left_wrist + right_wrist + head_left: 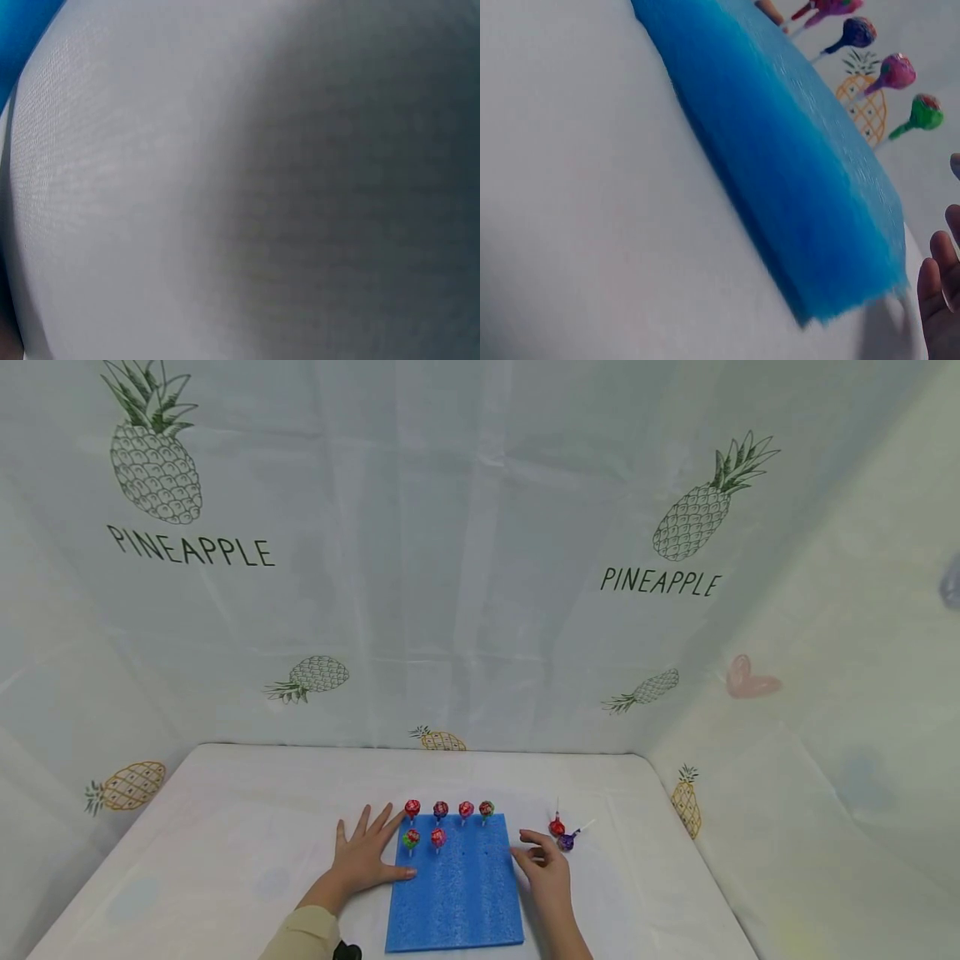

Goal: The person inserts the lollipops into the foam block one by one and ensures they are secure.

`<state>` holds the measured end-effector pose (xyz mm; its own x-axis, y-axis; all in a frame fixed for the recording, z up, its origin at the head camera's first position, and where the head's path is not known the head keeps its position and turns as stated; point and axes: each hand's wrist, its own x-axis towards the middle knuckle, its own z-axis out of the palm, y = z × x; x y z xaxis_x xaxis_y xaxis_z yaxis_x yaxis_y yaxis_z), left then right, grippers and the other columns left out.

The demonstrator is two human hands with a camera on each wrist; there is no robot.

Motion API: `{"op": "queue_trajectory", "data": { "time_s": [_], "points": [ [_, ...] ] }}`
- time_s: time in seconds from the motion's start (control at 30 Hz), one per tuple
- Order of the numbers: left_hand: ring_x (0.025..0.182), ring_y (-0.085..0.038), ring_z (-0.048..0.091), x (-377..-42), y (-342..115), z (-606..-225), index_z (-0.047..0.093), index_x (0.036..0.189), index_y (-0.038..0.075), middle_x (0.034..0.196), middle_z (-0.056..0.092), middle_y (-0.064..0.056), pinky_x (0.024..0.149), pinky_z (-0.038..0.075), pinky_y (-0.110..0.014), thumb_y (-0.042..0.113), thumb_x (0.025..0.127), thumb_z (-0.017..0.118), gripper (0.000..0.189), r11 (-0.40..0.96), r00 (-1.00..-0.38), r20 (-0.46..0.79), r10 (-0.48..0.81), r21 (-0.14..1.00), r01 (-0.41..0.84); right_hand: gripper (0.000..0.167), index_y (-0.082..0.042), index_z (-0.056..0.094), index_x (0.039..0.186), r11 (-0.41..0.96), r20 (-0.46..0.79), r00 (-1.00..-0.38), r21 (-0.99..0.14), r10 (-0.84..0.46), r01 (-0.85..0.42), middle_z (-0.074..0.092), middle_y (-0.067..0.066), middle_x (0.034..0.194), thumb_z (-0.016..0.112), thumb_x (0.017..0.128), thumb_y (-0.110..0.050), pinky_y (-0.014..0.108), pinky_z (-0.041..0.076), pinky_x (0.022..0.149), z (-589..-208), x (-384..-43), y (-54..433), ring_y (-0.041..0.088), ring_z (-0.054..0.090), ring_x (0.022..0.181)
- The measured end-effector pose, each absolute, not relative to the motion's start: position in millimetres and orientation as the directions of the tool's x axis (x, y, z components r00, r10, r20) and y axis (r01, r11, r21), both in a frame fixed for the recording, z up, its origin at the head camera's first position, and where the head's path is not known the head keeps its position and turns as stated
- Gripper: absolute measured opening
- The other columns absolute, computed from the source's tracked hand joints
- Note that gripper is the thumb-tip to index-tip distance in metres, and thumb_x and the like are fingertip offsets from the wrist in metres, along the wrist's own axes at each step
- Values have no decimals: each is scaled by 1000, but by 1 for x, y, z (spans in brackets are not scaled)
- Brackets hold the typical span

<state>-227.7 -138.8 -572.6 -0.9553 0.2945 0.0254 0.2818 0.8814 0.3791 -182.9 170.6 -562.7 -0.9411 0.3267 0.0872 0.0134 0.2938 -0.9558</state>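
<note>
A blue foam board [453, 910] lies on the table, with lollipops standing upright in it. Along its far edge is a row with red [412, 807], purple [440, 809], pink [466, 809] and red-green [487, 808] lollipops. Closer in, a green-red lollipop [411, 838] and a pink lollipop [438, 837] stand at the left. My left hand [362, 860] spreads its fingers beside the left edge, thumb resting on the board. Just off the right edge, my right hand [549, 877] has loosely bent fingers [945, 255] and nothing between them.
To the right of the board, a red lollipop [557, 827] and a purple lollipop [566, 842] lie loose on the white table [645, 877]. Behind the table hangs a pineapple-print curtain [450, 568]. The left wrist view is mostly a blurred pale surface.
</note>
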Motion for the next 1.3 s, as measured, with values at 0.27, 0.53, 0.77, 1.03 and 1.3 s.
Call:
{"op": "queue_trajectory", "data": {
  "time_s": [0.27, 0.53, 0.77, 1.03, 1.3],
  "points": [
    [143, -48, 11, -228, -139, -572, 38, 151, 19, 157, 29, -13, 103, -1, -76, 80, 64, 67, 110, 883, -954, 26, 297, 372, 285, 32, -3, 70, 111, 344, 103, -922, -938, 374, 34, 69, 12, 104, 79, 81, -8, 22, 47, 65, -567, -181, 192, 14, 56, 78],
    [143, -48, 12, -228, -140, -572, 39, 151, 18, 157, 29, -13, 103, -1, -76, 78, 64, 68, 109, 878, -954, 31, 298, 382, 287, 31, -4, 69, 113, 343, 55, -906, -934, 420, 102, 66, 11, 108, 77, 83, -6, 22, 48, 66, -570, -182, 212, 19, 56, 85],
    [143, -48, 12, -228, -140, -575, 40, 150, 17, 156, 30, -14, 103, -3, -75, 79, 63, 68, 110, 868, -953, 58, 296, 400, 294, 30, -3, 69, 110, 417, 110, -892, -904, 438, 93, 62, 10, 111, 77, 82, -4, 25, 46, 74, -572, -183, 230, 21, 54, 93],
    [142, -49, 12, -227, -139, -574, 40, 149, 16, 154, 31, -17, 102, -6, -75, 78, 65, 67, 109, 854, -947, 80, 311, 415, 315, 35, -4, 69, 114, 440, 82, -886, -886, 455, 144, 47, 14, 120, 76, 80, -2, 41, 42, 85, -573, -187, 236, 30, 48, 107],
    [142, -49, 12, -226, -139, -574, 41, 149, 15, 155, 31, -16, 102, -6, -75, 78, 64, 68, 109, 853, -949, 83, 305, 419, 311, 35, -4, 70, 112, 456, 37, -899, -870, 436, 185, 46, 19, 131, 75, 78, 3, 53, 42, 93, -574, -192, 238, 38, 47, 113]
  ]
}}
